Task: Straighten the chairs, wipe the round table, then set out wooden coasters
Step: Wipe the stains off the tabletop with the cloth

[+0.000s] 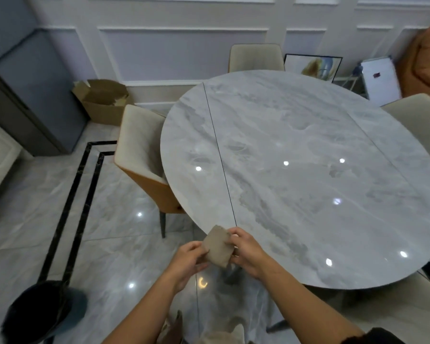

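Cloth [219, 247], folded beige rectangle, pinched by left hand [186, 259] and right hand [246, 252] beside glossy marble-patterned round table [308, 135]

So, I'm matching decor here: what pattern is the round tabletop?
Grey-and-white marble veining on the round table, clearest in the head view.

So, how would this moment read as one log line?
left hand, right hand: hold cloth | where: by table near edge | chairs: drawn up to table

Round table [296, 182] stands centrally, with left chair [139, 145], far chair [256, 57] and right chair [417, 120] tucked against it; cardboard box [102, 103] sits behind left chair.
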